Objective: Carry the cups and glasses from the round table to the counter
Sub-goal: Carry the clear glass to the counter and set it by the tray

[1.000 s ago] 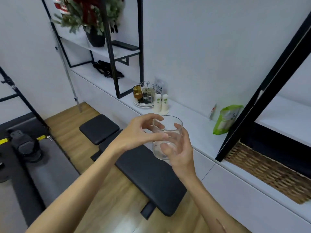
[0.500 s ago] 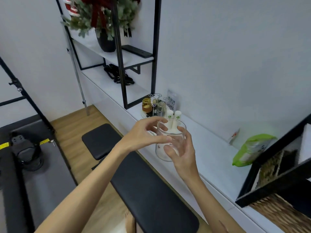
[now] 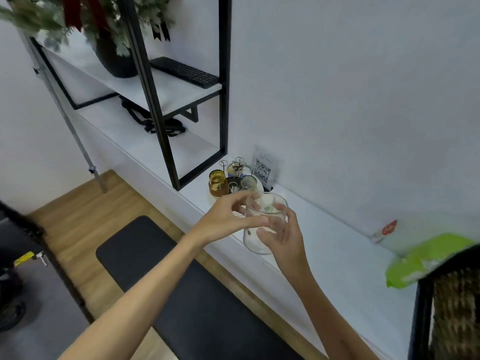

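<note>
The glass (image 3: 265,224) is clear and smooth. The surface (image 3: 337,255) looks matt white, the floor (image 3: 85,219) wood-grained, the bench pad (image 3: 207,307) matt black, the basket (image 3: 454,315) woven wicker.

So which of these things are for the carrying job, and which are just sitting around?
For the job:
clear glass, held by left hand and right hand
white counter

Just sitting around:
amber glass
QR code sign
green bag
keyboard
black bench

QR code on the sign card (image 3: 263,168) against the wall; its small print unreadable.
</note>
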